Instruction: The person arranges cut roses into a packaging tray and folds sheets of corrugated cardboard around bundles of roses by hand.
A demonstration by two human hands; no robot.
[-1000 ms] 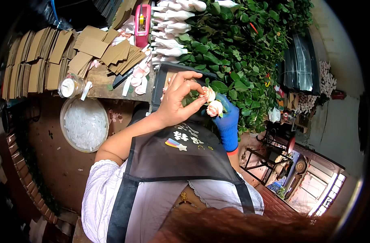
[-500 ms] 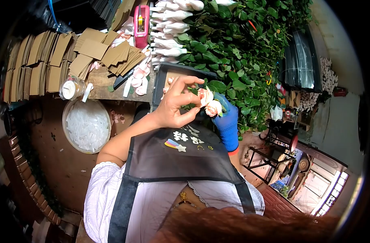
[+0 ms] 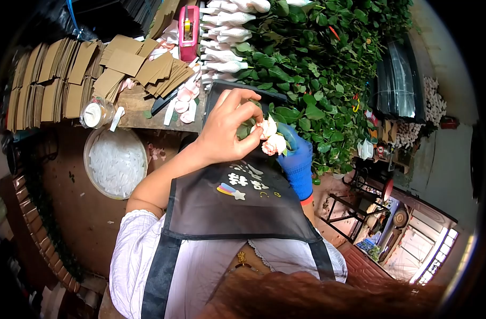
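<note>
Two pale pink roses (image 3: 275, 143) are held together in front of the dark apron (image 3: 243, 207). My right hand (image 3: 296, 151), in a blue glove, is closed round them from the right, just below the blooms; its fingertips are partly hidden. From the left, my bare left hand (image 3: 229, 127) pinches the upper rose at its outer petals with thumb and fingers. Green leaves show between the hands. Behind my left hand stands a dark tray (image 3: 214, 98), mostly covered by it.
Leafy rose stems (image 3: 317, 69) with white net-wrapped heads (image 3: 227, 37) are piled at the back. Cardboard pieces (image 3: 126, 63), a pink tape dispenser (image 3: 189, 45) and a clear tape roll (image 3: 94, 113) lie on the wooden table (image 3: 136, 109). Below it sits a tub (image 3: 115, 165) of white strips.
My left hand's raised fingers have come down and closed on the upper rose's petals. The two roses have shifted slightly left, while my right hand keeps its hold.
</note>
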